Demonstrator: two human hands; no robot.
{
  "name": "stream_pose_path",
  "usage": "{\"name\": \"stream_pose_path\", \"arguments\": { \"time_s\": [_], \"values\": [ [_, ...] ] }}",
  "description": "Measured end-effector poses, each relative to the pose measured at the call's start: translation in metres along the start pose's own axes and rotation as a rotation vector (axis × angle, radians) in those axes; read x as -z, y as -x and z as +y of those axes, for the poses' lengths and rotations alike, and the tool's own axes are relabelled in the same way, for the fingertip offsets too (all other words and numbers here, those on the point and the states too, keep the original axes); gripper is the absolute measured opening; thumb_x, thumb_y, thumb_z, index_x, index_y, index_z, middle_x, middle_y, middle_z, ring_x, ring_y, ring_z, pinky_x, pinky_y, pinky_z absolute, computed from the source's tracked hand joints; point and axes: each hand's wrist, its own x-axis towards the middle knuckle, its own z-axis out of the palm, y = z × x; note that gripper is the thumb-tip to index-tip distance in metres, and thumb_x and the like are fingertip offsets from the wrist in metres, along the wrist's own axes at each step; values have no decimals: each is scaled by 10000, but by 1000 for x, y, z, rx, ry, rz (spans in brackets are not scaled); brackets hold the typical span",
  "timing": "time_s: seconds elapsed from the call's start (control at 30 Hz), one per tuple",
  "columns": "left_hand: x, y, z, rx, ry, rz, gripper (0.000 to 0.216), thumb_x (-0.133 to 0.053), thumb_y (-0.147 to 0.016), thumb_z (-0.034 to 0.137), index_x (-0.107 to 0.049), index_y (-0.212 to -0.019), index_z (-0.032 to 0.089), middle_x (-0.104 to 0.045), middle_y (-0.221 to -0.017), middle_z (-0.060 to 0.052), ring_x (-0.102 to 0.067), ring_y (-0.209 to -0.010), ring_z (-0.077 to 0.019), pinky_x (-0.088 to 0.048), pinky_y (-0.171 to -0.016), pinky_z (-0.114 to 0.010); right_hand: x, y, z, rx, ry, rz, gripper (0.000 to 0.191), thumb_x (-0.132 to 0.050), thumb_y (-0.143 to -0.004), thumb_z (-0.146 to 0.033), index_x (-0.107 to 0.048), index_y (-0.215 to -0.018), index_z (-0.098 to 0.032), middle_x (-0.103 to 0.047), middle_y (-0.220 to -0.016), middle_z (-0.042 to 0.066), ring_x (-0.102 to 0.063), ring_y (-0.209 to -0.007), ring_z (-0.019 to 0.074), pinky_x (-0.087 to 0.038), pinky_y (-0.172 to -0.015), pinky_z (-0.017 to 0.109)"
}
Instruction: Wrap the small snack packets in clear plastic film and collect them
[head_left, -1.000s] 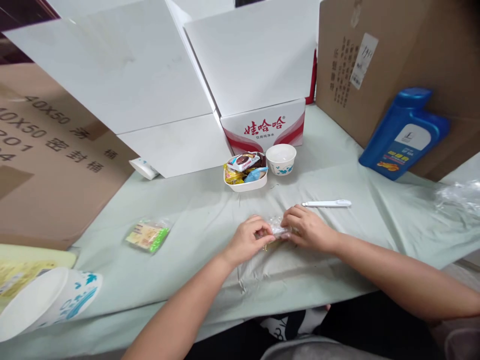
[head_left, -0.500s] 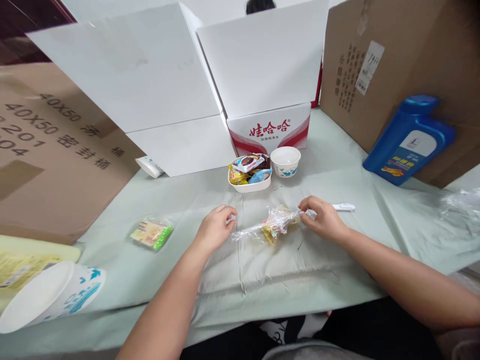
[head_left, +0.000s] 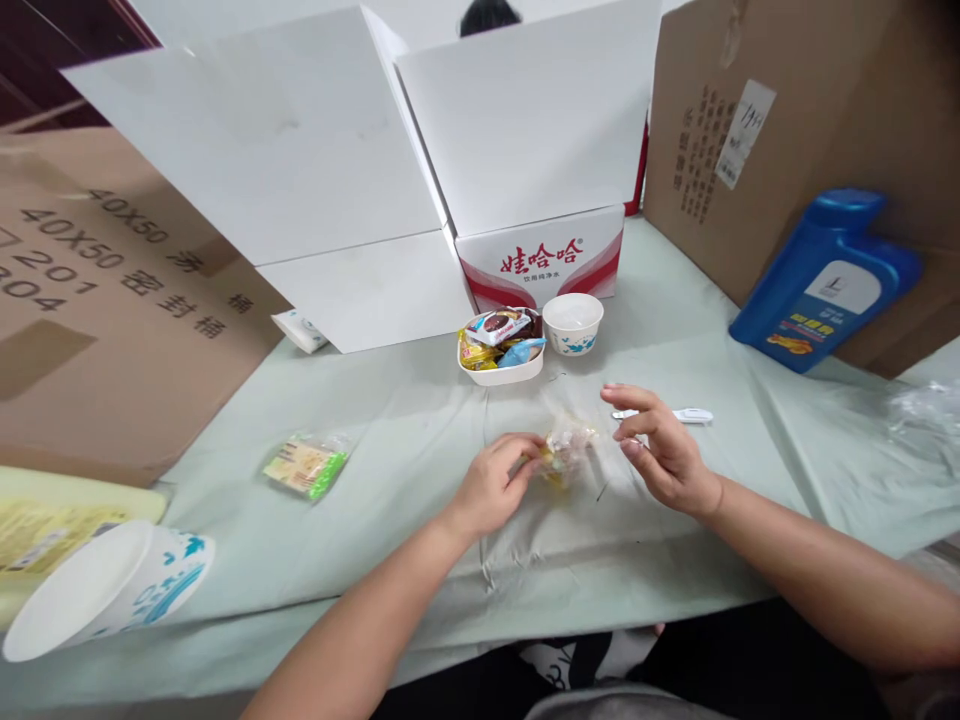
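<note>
A crumpled bundle of clear plastic wrap (head_left: 571,437) with yellow and reddish pieces inside lies on the cloth, blurred by motion. My left hand (head_left: 495,485) is at its left side, thumb and fingers pinched on the wrap. To the right, my right hand (head_left: 667,455) is raised off the bundle, fingers apart and holding nothing. Behind that hand lies a white folded utility knife or similar slim handle (head_left: 694,416), partly covered by the fingers. A white oval bowl (head_left: 501,376) of wrapped snacks stands farther back, touching or close to a white paper cup (head_left: 574,322) with blue leaves.
A packet with a green edge (head_left: 306,466) lies on the left. A large paper cup (head_left: 112,590) tips on its side at the near left. White boxes (head_left: 536,262) stand behind, brown cartons (head_left: 105,300) at the sides, and a blue bottle (head_left: 825,280) at the right.
My left hand has moved right, up to the bundle. My right hand has let go of the wrap and opened. The stretched plastic ends have drawn in toward the bundle.
</note>
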Motion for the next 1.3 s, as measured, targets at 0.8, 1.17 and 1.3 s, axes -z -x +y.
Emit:
{"name": "stream_pose_path", "arguments": {
  "time_s": [0.8, 1.17, 1.3],
  "values": [
    [27, -1, 4, -238, -300, -214, 288, -545, -777, 80, -633, -1014, 217, -689, -994, -51, -592, -1033, -232, -480, -903, -405, -14, 3, 11, -7, 187, -438, 135, -530, -836, -116, -559, -939, -198, -454, -1433, 172, -462, -1300, 259, -448, -998, 477],
    [41, 1, -8, -180, -332, -431, 321, -445, -795, -9, -649, -848, 233, -700, -862, 11, -654, -883, -144, -353, -1059, -421, 13, -12, -10, -109, 361, -853, 200, -643, -828, -214, -633, -1027, -224, -689, -940, 45, -647, -840, 203, -470, -718, 303],
    [47, 1, -17, -192, -385, -346, 336, -425, -827, -14, -654, -847, 231, -719, -908, 8, -645, -1039, -169, -287, -1110, -495, 20, -12, -7, -96, 575, -770, 100, -557, -866, -166, -633, -812, -202, -658, -802, 47, -601, -718, 184, -439, -635, 300]
  ]
}}
